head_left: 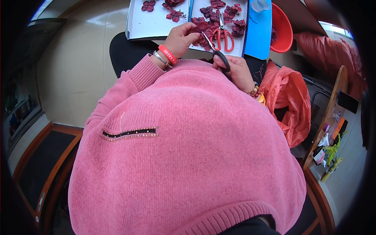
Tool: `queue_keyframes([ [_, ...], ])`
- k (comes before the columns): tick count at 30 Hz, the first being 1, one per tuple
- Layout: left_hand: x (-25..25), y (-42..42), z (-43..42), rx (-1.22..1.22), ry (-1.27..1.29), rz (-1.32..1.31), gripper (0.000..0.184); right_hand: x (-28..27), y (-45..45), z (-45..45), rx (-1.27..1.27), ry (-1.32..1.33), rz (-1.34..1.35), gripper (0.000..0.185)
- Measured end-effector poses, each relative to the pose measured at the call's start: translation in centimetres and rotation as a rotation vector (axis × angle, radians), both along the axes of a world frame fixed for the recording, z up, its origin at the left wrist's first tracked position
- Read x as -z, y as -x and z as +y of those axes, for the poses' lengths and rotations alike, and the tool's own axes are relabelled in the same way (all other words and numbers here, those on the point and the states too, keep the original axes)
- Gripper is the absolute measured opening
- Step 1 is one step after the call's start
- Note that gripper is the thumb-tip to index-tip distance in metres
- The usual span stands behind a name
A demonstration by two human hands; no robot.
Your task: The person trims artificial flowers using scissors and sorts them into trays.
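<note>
Passage over left tray [145, 29], lower left; maroon flowers [239, 29], red scissors [219, 37] obstruct right tray [238, 50].

Single head-worn camera, facing steeply down, close above pink sweater [188, 137]

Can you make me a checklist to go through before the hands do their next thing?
1. Black-handled scissors are held in the right hand: ok.
2. Blade tip is well away from the left hand: not ok, it points up close beside the left fingers.
3. Left fingers have a firm grip on a dark red flower: cannot tell, they reach the petals but the grip is unclear.
4. Red-handled scissors are out of both hands: ok, they lie among the flowers in the white tray.
5. Clear plastic cup is whole: cannot tell, the picture's top edge cuts it off.
</note>
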State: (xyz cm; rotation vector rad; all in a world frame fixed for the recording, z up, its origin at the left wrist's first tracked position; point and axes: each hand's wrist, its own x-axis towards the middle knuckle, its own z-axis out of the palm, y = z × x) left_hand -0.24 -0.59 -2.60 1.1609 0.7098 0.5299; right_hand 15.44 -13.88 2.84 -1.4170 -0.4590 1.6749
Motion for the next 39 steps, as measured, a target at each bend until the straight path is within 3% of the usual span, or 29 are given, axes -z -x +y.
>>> queue_keyframes([
  [2,-0.1,-0.1,-0.2,-0.01,-0.068,0.029,0.016,-0.5,-0.8,0.0,0.017,0.061,0.215,0.022],
  [6,-0.3,-0.1,-0.2,0.015,-0.553,0.219,0.018,-0.6,-1.4,-0.2,0.056,0.109,0.316,0.023],
  [8,0.0,0.0,0.1,0.035,-0.846,0.4,0.018,-0.9,-1.4,-0.1,0.037,0.124,0.286,0.022],
  [11,-0.2,-0.2,-0.2,-0.087,-1.174,0.442,0.016,-0.9,-0.6,0.1,0.035,0.119,0.181,0.021],
  [17,-0.2,0.1,0.1,-0.159,-1.281,0.641,0.014,-1.9,-0.2,-0.6,0.035,0.039,0.095,0.021],
  [18,0.3,0.7,0.7,-0.219,-1.185,0.705,0.016,-2.4,-0.3,-0.7,0.029,0.015,0.077,0.022],
  [21,1.0,0.8,0.8,-0.267,-0.539,0.421,0.016,-1.8,-1.2,-1.5,0.061,0.048,0.102,0.023],
  [25,-0.1,0.4,0.7,-0.143,0.112,0.127,0.016,-0.4,-2.2,-1.1,0.196,0.0,-0.007,0.028],
  [33,-0.3,-0.1,0.4,-0.131,0.176,0.105,0.016,3.0,-3.8,-0.5,0.094,-0.079,-0.502,0.03],
  [35,0.0,-0.6,0.4,-0.128,0.15,0.14,0.015,4.6,-5.7,-0.7,0.031,-0.022,-0.772,0.029],
  [39,1.4,-1.8,1.5,0.024,-0.015,0.282,0.021,8.2,-10.5,-1.0,0.165,0.019,-0.957,0.028],
])
